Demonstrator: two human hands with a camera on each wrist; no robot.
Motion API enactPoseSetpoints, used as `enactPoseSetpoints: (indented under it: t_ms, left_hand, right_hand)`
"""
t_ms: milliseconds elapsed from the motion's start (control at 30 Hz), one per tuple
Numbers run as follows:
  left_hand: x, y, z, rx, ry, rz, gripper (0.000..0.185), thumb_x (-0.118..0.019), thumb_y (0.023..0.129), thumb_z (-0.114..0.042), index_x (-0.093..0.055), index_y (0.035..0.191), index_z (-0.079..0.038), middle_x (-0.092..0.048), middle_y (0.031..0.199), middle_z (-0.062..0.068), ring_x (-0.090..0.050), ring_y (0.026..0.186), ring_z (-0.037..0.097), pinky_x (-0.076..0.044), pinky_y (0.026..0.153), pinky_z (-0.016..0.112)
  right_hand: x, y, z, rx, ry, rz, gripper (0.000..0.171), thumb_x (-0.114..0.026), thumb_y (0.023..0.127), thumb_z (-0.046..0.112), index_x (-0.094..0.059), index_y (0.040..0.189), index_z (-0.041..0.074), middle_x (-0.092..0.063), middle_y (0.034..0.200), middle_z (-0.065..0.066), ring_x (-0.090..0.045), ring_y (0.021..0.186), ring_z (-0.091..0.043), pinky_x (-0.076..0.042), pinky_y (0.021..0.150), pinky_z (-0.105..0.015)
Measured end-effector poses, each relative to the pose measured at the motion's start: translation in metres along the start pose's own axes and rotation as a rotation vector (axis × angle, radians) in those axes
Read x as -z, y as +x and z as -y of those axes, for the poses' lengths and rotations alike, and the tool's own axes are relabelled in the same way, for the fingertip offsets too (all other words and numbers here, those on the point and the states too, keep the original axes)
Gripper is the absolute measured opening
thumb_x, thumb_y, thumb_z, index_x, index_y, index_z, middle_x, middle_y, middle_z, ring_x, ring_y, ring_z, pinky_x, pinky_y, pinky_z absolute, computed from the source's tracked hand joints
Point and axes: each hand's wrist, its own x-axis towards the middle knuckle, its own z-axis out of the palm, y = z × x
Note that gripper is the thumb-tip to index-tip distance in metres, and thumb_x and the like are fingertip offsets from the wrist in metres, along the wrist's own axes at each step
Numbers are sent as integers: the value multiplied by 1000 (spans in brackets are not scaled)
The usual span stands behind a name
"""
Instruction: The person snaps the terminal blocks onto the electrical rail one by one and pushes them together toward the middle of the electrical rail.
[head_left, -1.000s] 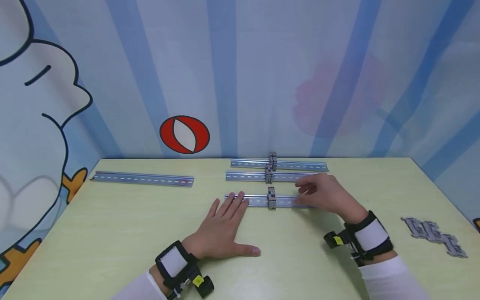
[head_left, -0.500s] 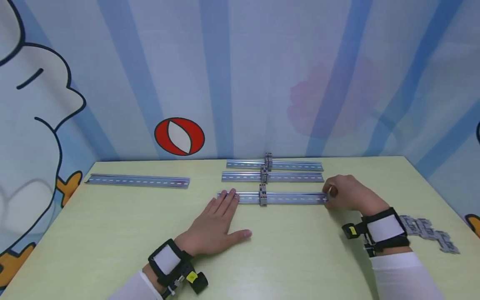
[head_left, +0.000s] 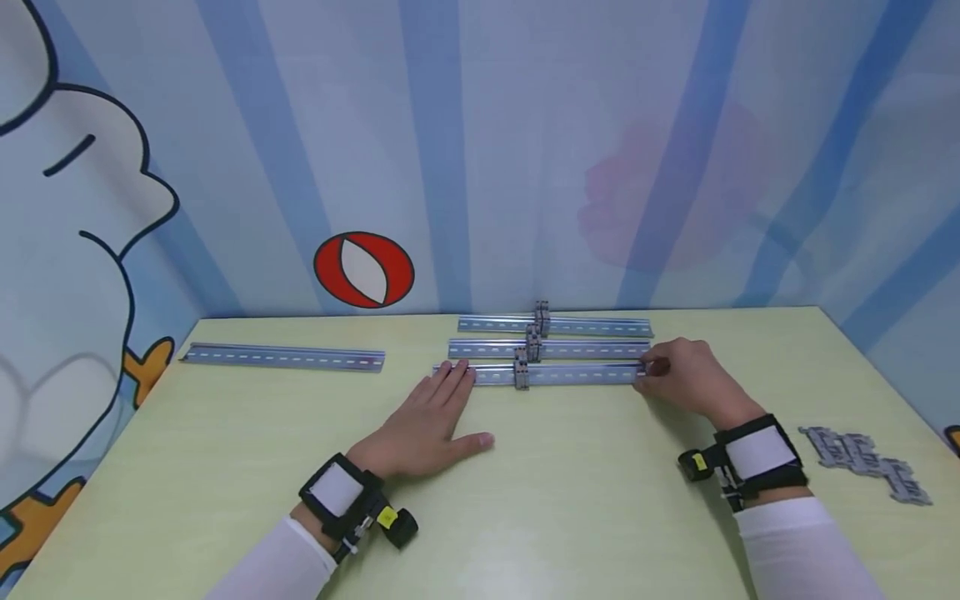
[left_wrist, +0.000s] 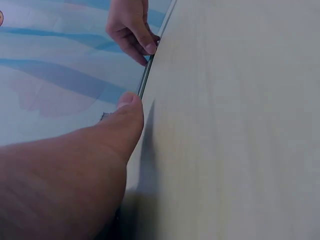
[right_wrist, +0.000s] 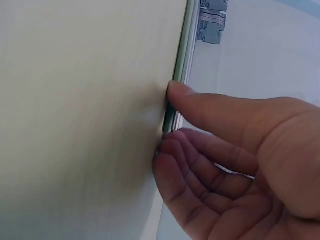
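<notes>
The front DIN rail (head_left: 585, 374), a slotted metal strip, carries upright grey terminal blocks (head_left: 521, 369) left of its middle. My left hand (head_left: 420, 429) lies palm down with straight fingers over the rail's left end, hiding it, thumb spread to the right. At the other end my right hand (head_left: 690, 379) pinches the rail with thumb and curled fingers. In the right wrist view the thumb presses the rail's edge (right_wrist: 184, 55), with grey terminal blocks (right_wrist: 212, 22) further along. Just behind, a second rail (head_left: 487, 348) and a third rail (head_left: 495, 324) run parallel, each bearing similar blocks.
A bare DIN rail (head_left: 285, 357) lies at the back left of the pale table (head_left: 570, 508). Several loose grey terminal blocks (head_left: 862, 460) lie flat at the right. A printed cloth backdrop (head_left: 510, 167) rises behind the table's far edge.
The front rail has moved back, close to the second rail, with both hands travelling along. My right hand has shifted from over the rail's right half to its right end.
</notes>
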Motion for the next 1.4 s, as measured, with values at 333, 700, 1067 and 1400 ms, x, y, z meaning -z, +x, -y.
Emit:
enactPoseSetpoints:
  t_ms: [333, 700, 1067, 1400]
  left_hand:
    - [6, 19, 12, 29, -2, 25, 104, -42, 86, -78, -6, 158, -12, 2, 165, 3, 7, 151, 25, -4, 121, 48]
    - [19, 12, 37, 48, -294, -33, 90, -51, 90, -66, -9, 158, -25, 7, 165, -4, 6, 151, 21, -12, 119, 53]
    - [70, -49, 123, 304, -429, -340, 59, -55, 96, -50, -47, 145, -17, -37, 153, 12, -30, 141, 36, -31, 108, 63]
    - [64, -113, 208, 591, -227, -556, 70, -55, 98, -39, -33, 145, 9, -35, 143, 37, -34, 128, 55, -32, 98, 70]
  right_hand:
    - [-5, 8, 3, -73, 35, -67, 34, -74, 84, 20, -70, 104, -7, -70, 88, -16, -63, 76, -24, -52, 62, -36]
    - [1, -3, 32, -148, -70, -119, 75, -71, 85, 24, -35, 138, -17, -56, 116, -39, -59, 98, -46, -51, 76, -54]
    - [-46, 5, 136, 286, 376, -231, 42, -74, 86, 15, -61, 124, 4, -69, 97, -9, -65, 80, -17, -55, 69, -31]
    - [-135, 45, 230, 152, 877, 144, 23, -71, 89, 14, -69, 107, 0, -73, 84, -7, -68, 66, -19, -53, 59, -25]
